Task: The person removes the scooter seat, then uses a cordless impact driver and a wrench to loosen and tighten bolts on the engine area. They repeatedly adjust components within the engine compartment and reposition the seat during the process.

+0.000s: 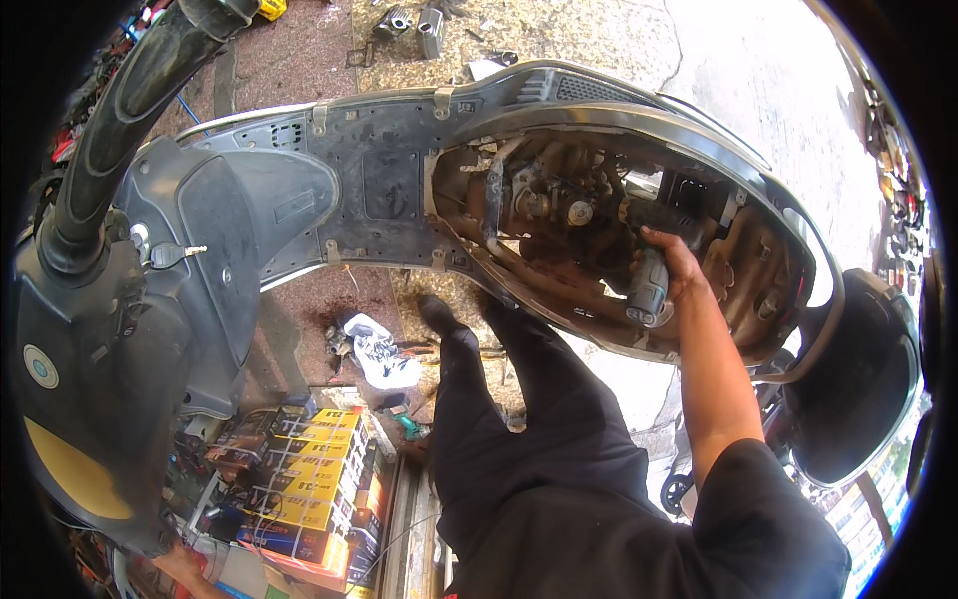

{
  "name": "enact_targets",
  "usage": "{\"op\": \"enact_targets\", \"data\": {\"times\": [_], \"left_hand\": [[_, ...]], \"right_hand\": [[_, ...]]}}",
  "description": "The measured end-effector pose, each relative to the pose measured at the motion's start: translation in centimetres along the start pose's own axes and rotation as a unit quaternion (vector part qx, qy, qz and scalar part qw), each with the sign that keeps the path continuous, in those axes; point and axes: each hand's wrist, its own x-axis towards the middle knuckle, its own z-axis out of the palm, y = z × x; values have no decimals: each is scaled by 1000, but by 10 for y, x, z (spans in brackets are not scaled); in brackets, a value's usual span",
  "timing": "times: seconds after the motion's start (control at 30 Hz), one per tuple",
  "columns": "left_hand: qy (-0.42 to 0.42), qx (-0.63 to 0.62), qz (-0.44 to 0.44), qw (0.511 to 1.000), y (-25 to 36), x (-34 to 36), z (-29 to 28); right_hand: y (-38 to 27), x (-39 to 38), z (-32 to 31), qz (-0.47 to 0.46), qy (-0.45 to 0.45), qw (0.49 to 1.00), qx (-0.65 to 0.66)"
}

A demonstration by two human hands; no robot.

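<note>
A scooter lies across the view with its seat removed, baring the engine bay (574,235). Over that bay my right hand (677,262) is closed around a grey cordless power tool (649,290), like an impact driver. Its dark head points into the bay, and its tip is hidden among the parts. Under the tool the rusty brown inner tray (743,270) shows, with the engine (544,200) to its left. At the lower left edge my left hand (182,565) is at the scooter's near handlebar end, apparently wrapped around it; most of its fingers are hidden.
A key (180,254) sits in the ignition. Stacked yellow and black boxes (314,469) stand at lower left, near a green power tool (407,424) and a white plastic bag (379,351). Metal parts (429,32) lie beyond the scooter. A black rear box (848,389) projects at right.
</note>
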Motion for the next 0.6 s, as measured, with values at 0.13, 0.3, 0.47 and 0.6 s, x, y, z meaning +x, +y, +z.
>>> {"op": "enact_targets", "data": {"times": [0.13, 0.3, 0.47, 0.6], "left_hand": [[5, 6, 3, 1000, 6, 0, -1], [3, 8, -1, 1000, 16, -1, -5], [-3, 3, -11, 1000, 11, -1, -3], [22, -7, 6, 1000, -4, -1, 1]], "right_hand": [[-2, 2, -2, 3, -10, 1000, -2], [0, 7, -5, 3, -12, 1000, -2], [-1, 9, -6, 10, -17, 1000, 5], [-2, 8, -5, 6, -25, 1000, 4]]}}
